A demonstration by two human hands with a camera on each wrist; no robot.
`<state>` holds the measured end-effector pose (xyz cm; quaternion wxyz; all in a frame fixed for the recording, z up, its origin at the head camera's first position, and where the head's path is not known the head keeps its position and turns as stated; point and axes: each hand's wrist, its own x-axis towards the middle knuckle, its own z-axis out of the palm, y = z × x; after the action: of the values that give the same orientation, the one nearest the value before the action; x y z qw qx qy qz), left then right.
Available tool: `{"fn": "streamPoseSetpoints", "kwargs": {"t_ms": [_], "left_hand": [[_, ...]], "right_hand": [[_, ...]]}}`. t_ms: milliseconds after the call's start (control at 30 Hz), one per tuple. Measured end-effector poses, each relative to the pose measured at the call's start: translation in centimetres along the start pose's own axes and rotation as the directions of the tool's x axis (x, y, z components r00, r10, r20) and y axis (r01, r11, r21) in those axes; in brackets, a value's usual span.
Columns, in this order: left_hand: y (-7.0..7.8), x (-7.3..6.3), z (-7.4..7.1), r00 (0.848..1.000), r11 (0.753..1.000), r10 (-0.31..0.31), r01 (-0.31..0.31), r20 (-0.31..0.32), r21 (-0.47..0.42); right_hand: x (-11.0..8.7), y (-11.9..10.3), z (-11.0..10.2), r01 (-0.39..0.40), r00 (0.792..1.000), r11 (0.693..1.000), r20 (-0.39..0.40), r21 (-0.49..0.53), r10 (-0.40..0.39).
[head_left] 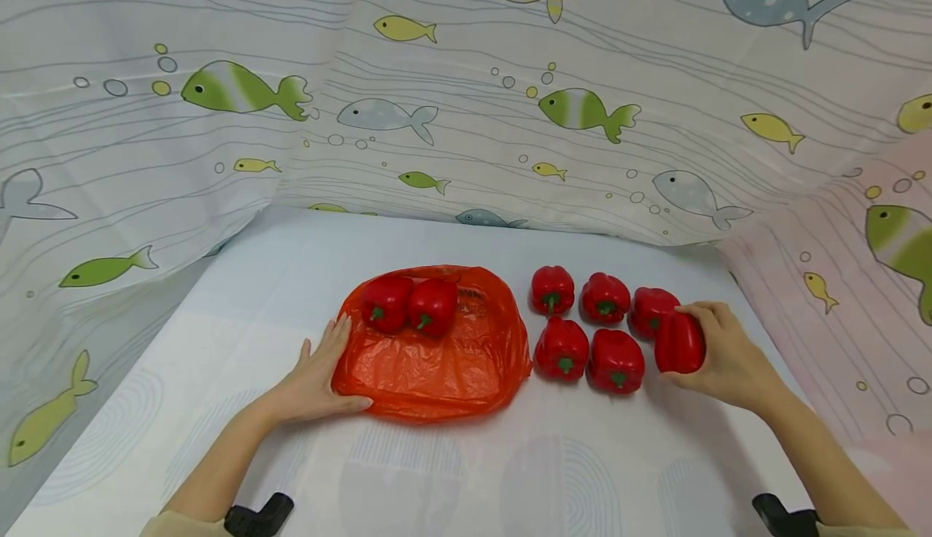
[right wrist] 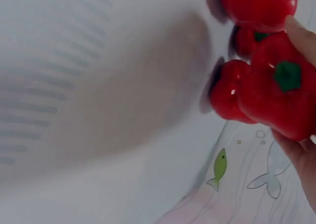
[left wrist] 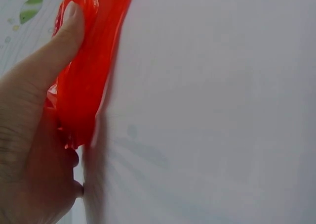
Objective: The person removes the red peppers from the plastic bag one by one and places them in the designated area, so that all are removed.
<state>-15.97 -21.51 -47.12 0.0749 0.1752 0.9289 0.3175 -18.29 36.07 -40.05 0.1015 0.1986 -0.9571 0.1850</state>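
My right hand grips a red bell pepper between thumb and fingers at the right end of the pepper group. The green stem of this pepper faces the camera in the right wrist view. It overlaps another bell pepper behind it. An orange plastic bag lies spread with a raised rim, and two bell peppers sit at its back left. Against the bag's left side rests my left hand, fingers extended along the rim. Its thumb lies on the orange plastic in the left wrist view.
Several more bell peppers stand in two rows just right of the bag. All of this is on a table with a pale patterned cloth. Fish-print curtains hang behind and at both sides.
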Motion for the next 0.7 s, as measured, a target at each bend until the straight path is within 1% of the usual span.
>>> {"fn": "streamPoseSetpoints", "kwargs": {"t_ms": [133,233,333,567,700], "left_hand": [[0.0,0.0,0.0,1.0,1.0,0.001,-0.001,0.0,-0.001],[0.0,0.0,-0.1,1.0,1.0,0.002,-0.002,-0.001,-0.01],[0.0,0.0,0.0,1.0,1.0,0.001,-0.001,0.002,-0.012],[-0.3,0.0,0.1,1.0,1.0,0.004,-0.004,0.002,-0.005],[-0.3,0.0,0.1,1.0,1.0,0.008,-0.008,-0.001,-0.01]], "right_hand": [[-0.5,0.5,0.5,-0.047,0.99,0.999,0.133,0.007,0.045],[-0.4,0.6,0.9,-0.067,0.979,0.998,0.192,0.013,0.063],[-0.3,0.5,1.3,-0.076,0.974,0.997,0.217,0.019,0.07],[-0.2,0.5,2.1,-0.108,0.963,0.994,0.248,0.013,0.102],[-0.2,0.5,2.3,-0.105,0.961,0.994,0.256,-0.006,0.103]]}}
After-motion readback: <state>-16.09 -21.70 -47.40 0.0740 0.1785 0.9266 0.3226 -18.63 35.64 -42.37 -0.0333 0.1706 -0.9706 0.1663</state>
